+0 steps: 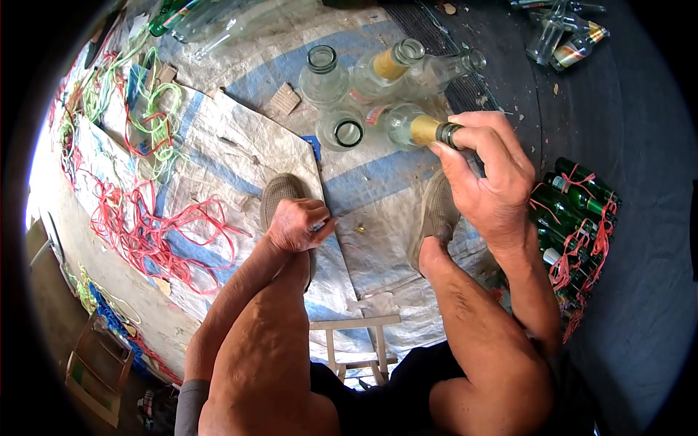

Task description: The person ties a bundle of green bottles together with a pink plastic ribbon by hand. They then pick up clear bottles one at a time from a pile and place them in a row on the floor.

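My right hand grips a clear glass bottle by its mouth, with thumb and fingers around the ring just above the gold neck label. The bottle leans towards me beside a group of other clear bottles. Closest to it are an open-mouthed bottle, another upright one and a gold-necked one. A further clear bottle tilts to the right behind them. Over my left shoe, my left hand is closed, its fingers curled; whatever they may hold is hidden.
Under everything lies a dirty white-and-blue striped tarp. Tangled pink string and green string spread on the left. Green bottles tied with pink string lie at right; loose clear bottles sit at upper right. A small stool frame stands between my legs.
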A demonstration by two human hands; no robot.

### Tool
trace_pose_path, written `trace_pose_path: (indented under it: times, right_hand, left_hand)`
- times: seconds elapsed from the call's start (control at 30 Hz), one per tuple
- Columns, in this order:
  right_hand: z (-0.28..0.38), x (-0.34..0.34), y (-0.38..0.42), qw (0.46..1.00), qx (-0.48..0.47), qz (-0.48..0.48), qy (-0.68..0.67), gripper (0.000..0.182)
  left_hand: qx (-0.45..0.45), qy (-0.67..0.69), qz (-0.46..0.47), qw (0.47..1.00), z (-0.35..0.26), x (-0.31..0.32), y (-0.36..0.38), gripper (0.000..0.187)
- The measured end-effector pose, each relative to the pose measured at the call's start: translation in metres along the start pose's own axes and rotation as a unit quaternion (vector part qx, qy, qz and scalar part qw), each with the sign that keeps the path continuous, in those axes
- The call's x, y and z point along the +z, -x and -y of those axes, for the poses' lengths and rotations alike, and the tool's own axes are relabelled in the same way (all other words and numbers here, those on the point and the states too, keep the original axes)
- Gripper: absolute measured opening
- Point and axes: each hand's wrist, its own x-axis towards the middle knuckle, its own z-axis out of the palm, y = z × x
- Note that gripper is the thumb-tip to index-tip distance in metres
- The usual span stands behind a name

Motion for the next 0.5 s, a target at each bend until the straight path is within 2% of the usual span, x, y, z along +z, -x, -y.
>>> trace_pose_path:
  times: [0.5]
  right_hand:
    - [-0.002,0.018,-0.011,1.0,-0.005,0.005,-0.001,0.025]
  left_hand:
    - [-0.001,0.003,-0.004,1.0,0.001,0.001,0.0,0.032]
